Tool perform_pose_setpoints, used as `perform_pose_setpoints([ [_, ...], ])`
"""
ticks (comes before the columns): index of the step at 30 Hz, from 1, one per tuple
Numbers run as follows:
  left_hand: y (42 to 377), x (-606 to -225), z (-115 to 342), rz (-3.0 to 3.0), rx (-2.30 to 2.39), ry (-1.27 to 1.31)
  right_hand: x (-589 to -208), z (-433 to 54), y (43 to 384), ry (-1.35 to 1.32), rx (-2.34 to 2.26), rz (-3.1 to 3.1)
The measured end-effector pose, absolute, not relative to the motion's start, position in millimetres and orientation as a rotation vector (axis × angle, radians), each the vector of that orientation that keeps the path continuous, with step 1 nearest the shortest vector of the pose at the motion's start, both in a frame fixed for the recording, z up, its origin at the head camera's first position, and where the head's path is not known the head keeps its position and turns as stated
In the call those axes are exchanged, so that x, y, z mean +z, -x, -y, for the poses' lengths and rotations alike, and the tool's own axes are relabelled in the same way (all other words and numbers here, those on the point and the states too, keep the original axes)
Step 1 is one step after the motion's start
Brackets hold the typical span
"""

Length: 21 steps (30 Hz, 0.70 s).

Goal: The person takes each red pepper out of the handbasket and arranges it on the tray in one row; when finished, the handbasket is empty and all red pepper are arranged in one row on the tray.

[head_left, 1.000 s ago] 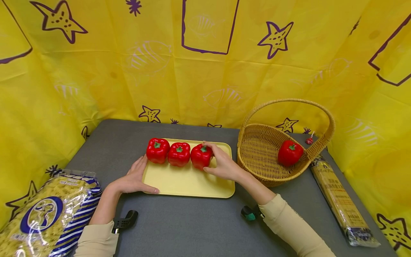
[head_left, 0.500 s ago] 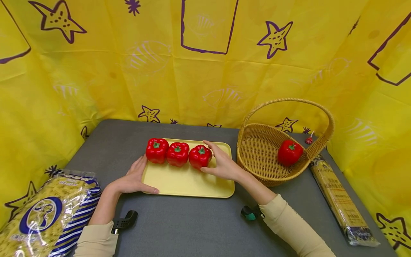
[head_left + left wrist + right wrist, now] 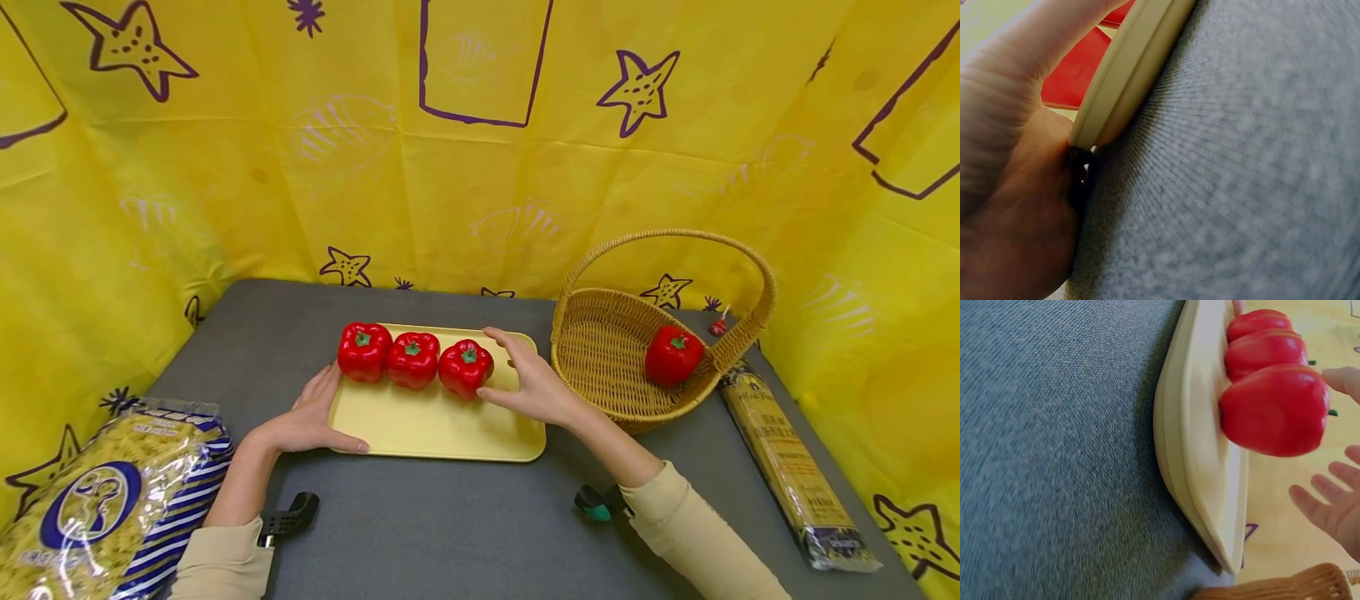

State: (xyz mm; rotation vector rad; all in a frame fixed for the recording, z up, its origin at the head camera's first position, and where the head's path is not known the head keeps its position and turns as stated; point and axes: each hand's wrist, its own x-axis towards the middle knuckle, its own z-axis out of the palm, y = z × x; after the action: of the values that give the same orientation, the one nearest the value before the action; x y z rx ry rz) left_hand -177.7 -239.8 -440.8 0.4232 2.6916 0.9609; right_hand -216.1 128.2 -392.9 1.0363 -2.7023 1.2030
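Note:
Three red bell peppers stand in a row along the back of a pale yellow tray (image 3: 427,432): the left pepper (image 3: 364,358), the middle pepper (image 3: 411,369) and the right pepper (image 3: 461,379). My right hand (image 3: 542,390) hovers just right of the right pepper, its fingers spread. In the right wrist view a gap shows between those fingers (image 3: 1313,506) and the pepper (image 3: 1275,412); the thumb is close to its top. At the tray's left end my left hand (image 3: 306,423) rests against the corner, thumb along the front rim and fingers extended up the left side.
A wicker basket (image 3: 600,354) with a tall handle stands right of the tray, holding another red bell pepper (image 3: 672,357). Behind it lies a small red lollipop (image 3: 718,327). A spaghetti packet (image 3: 795,467) lies at the right, a big pasta bag (image 3: 112,500) at the left.
My right hand has let go of the right pepper and drawn back slightly to the right. That pepper stands a little nearer the middle one. The left hand keeps its place.

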Motion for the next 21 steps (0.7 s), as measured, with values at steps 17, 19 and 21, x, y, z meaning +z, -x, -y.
perform_pose_setpoints([
  [17, 177.1, -439.5, 239.9, -2.674, 0.960, -0.400, -380.3, -160.0, 207.0, -0.958, 1.219, 2.629],
  [19, 177.4, -439.7, 239.9, -2.674, 0.958, -0.400, -379.3, -163.8, 205.9, -0.942, 1.232, 2.616],
  [21, 177.6, -440.0, 239.9, -2.675, 0.954, -0.402, -378.1, -167.6, 204.8, -0.911, 1.246, 2.607],
])
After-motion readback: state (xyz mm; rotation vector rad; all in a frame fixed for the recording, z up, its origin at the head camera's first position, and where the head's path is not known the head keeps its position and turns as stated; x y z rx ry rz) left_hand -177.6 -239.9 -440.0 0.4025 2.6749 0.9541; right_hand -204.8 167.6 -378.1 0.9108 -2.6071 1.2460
